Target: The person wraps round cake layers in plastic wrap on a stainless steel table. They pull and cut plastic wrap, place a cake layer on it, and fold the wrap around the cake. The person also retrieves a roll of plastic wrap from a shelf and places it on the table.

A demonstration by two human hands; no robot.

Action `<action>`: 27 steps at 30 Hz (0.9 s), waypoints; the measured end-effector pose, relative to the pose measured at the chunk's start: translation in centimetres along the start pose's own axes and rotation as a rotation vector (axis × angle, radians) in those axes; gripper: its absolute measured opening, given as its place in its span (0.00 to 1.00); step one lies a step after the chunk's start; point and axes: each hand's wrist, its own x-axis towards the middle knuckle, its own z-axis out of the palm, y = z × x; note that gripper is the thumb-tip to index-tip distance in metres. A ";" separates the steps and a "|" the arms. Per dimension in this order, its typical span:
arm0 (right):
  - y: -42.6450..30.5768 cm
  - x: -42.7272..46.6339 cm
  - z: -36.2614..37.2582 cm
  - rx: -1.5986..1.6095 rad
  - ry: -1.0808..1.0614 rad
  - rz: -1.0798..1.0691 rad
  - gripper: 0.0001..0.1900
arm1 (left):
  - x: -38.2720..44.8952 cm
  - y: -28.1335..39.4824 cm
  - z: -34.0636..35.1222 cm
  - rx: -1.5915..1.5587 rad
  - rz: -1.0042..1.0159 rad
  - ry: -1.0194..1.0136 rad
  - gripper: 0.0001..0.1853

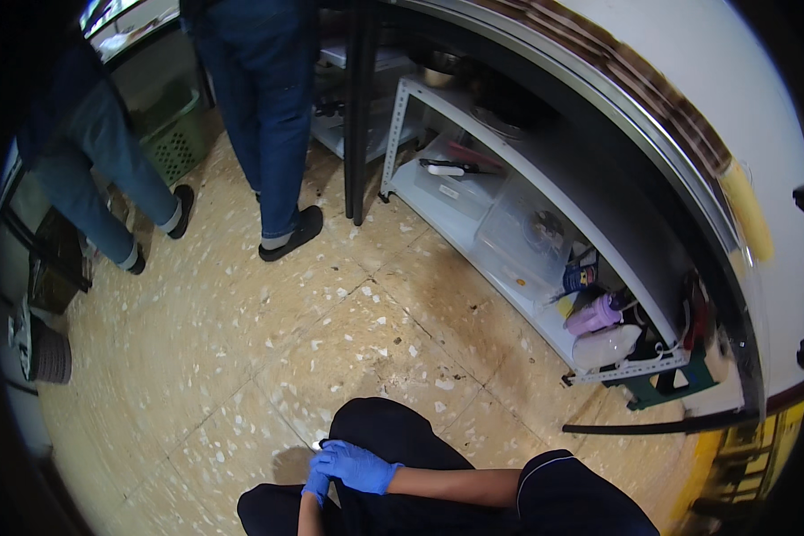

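Observation:
My right hand (pixel 362 467), in a blue disposable glove, reaches in from the right and lies over my left hand (pixel 316 484). The left one wears the same kind of glove and is mostly covered. Both are together above my dark trousers (pixel 382 429), close to the bent knees. Just past the fingers shows a small white and black thing (pixel 319 443); whether a hand holds it I cannot tell. The overlapped fingers hide what may be between the palms.
Speckled floor tiles (pixel 308 335) spread ahead. On the right, a white metal shelf (pixel 543 315) carries plastic boxes (pixel 522 234), a purple bottle (pixel 593 315) and a clear bottle (pixel 603 345). Two people in jeans (pixel 268 120) stand at the upper left, near a green basket (pixel 174 144).

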 end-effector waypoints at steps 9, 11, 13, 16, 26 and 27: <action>0.3 -2.9 -1.4 -0.086 0.138 0.133 0.04 | 1.3 -1.4 -1.9 -0.094 -0.254 -0.021 0.17; 0.2 -4.0 -2.5 -0.087 0.164 0.201 0.04 | 1.2 -1.4 -1.6 -0.046 -0.239 0.007 0.16; 0.1 -5.1 -3.5 -0.063 0.178 0.287 0.05 | 2.0 -1.5 -1.4 0.064 -0.221 0.022 0.12; 0.3 -6.5 -4.5 -0.081 0.262 0.324 0.05 | 3.9 -1.1 -1.5 0.215 -0.147 0.019 0.09; 0.7 -8.8 -6.3 -0.030 0.423 0.447 0.05 | 5.4 1.8 5.0 0.034 0.155 0.061 0.05; 0.8 -9.1 -6.5 0.020 0.424 0.457 0.05 | 5.3 1.7 5.8 0.069 0.133 0.085 0.05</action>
